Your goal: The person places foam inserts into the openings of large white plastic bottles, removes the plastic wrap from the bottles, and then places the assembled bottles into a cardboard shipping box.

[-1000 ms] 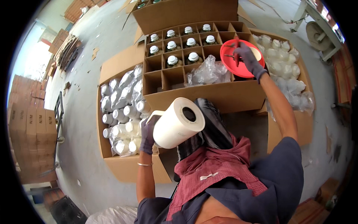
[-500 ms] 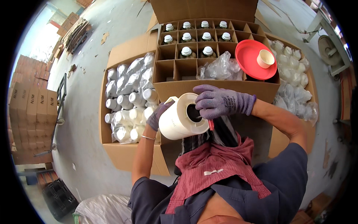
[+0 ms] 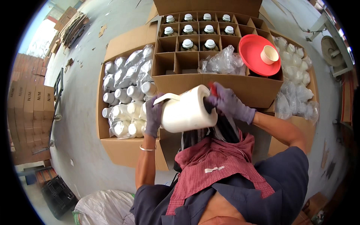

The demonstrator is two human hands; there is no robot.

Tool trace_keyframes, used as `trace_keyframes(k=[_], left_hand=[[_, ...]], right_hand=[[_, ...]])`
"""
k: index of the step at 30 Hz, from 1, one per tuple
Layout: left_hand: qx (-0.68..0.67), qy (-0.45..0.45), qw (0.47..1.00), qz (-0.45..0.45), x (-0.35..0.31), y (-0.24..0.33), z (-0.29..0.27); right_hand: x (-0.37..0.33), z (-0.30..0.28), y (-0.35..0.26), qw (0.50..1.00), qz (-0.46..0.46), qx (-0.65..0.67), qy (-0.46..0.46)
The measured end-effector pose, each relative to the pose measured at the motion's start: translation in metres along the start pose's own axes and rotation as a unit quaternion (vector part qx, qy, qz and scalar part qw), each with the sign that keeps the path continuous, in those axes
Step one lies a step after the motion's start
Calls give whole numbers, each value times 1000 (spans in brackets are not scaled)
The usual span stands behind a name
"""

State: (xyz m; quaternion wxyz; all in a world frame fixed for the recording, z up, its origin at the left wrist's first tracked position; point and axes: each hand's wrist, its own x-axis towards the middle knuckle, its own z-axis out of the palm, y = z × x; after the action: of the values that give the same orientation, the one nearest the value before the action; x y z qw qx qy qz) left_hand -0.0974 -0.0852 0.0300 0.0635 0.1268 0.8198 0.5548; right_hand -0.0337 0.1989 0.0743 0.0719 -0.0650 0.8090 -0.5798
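Both my hands wear purple work gloves. My left hand [image 3: 153, 117] grips the handle end of a cream-white plastic jug [image 3: 185, 112], which lies tilted on its side in front of my lap with its round mouth facing right. At that mouth, my right hand [image 3: 233, 104] is closed, its fingers pressed together beside the dark opening. A small red piece [image 3: 213, 89] shows at those fingers; what it belongs to is hidden. Just beyond the jug stands a divided cardboard box [image 3: 176, 81] with several white-capped clear bottles [image 3: 188, 44] in its cells.
A red round tray [image 3: 255, 56] carrying a cream cup [image 3: 269, 55] rests on the box's right corner, beside crumpled clear plastic [image 3: 223, 62]. An open carton of bagged white bottles [image 3: 127, 93] stands left; another carton of bagged items [image 3: 296, 71] stands right. Stacked cartons [image 3: 32, 108] are far left.
The jug has turned so its mouth points right instead of up toward me. My right hand has rotated and shifted right, and the red piece has moved from below it to its upper side.
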Motion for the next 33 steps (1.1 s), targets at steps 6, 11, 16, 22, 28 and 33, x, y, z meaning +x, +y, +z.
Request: trace_keyframes(k=[6,11,16,22,28,33], left_hand=[[315,86,851,411,-18,93,27],[221,83,958,163,-22,42,7],[342,18,938,62,-39,41,-5],[16,-149,982,-112,-47,15,-25],[137,-46,978,151,-55,4,18],[15,53,985,166,-19,10,72]], right_hand=[[-10,-14,76,936,94,297,-163],[-1,-53,26,908,259,331,0],[31,-146,76,861,-34,-413,295],[47,-192,140,805,44,-487,336],[7,-219,142,725,237,-523,381],[-13,-191,81,683,65,-662,301]])
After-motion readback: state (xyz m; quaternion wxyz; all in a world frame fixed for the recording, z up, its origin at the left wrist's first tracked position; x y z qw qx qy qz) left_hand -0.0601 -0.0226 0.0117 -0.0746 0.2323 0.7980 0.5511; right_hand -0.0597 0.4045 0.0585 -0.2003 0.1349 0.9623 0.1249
